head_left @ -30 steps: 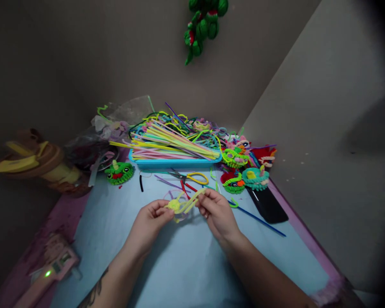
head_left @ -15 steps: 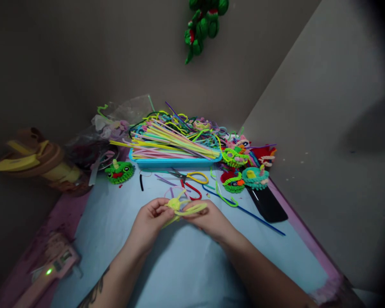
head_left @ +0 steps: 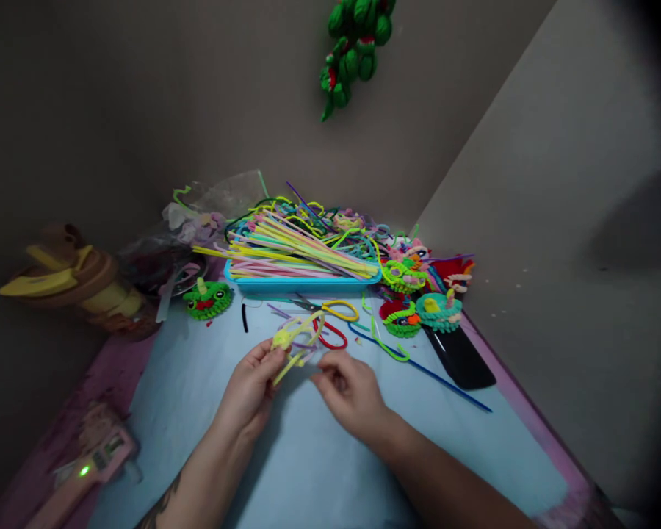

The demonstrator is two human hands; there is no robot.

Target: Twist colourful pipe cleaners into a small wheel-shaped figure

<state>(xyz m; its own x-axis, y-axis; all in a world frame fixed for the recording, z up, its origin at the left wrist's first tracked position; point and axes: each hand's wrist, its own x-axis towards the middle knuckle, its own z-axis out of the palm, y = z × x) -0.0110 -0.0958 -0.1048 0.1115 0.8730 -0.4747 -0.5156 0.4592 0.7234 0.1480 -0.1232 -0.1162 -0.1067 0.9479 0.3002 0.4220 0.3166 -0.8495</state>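
Observation:
Between the thumb and fingers of my left hand (head_left: 256, 378) is a yellow pipe-cleaner piece (head_left: 281, 339), with a coiled round centre and loose strands looping out to the right. Some pale purple shows among its lower strands. My right hand (head_left: 349, 393) is just to the right, apart from the yellow coil, its fingers curled in and the thumb near the index finger. Whether a strand end sits in that pinch cannot be made out. Just beyond both hands lie scissors (head_left: 338, 311) with one yellow and one red handle, partly behind the yellow loops.
A blue tray (head_left: 302, 283) heaped with pipe cleaners stands at the back. Finished green figures (head_left: 208, 301) sit left and right of it. A black phone (head_left: 463, 360) and a long blue pipe cleaner (head_left: 446, 380) lie rightward; a pink glue gun (head_left: 96, 459) lies front left.
My right hand has let go of the yellow loop and drawn slightly down and away. My left hand has shifted a little left with the yellow piece, whose strands now spread upright.

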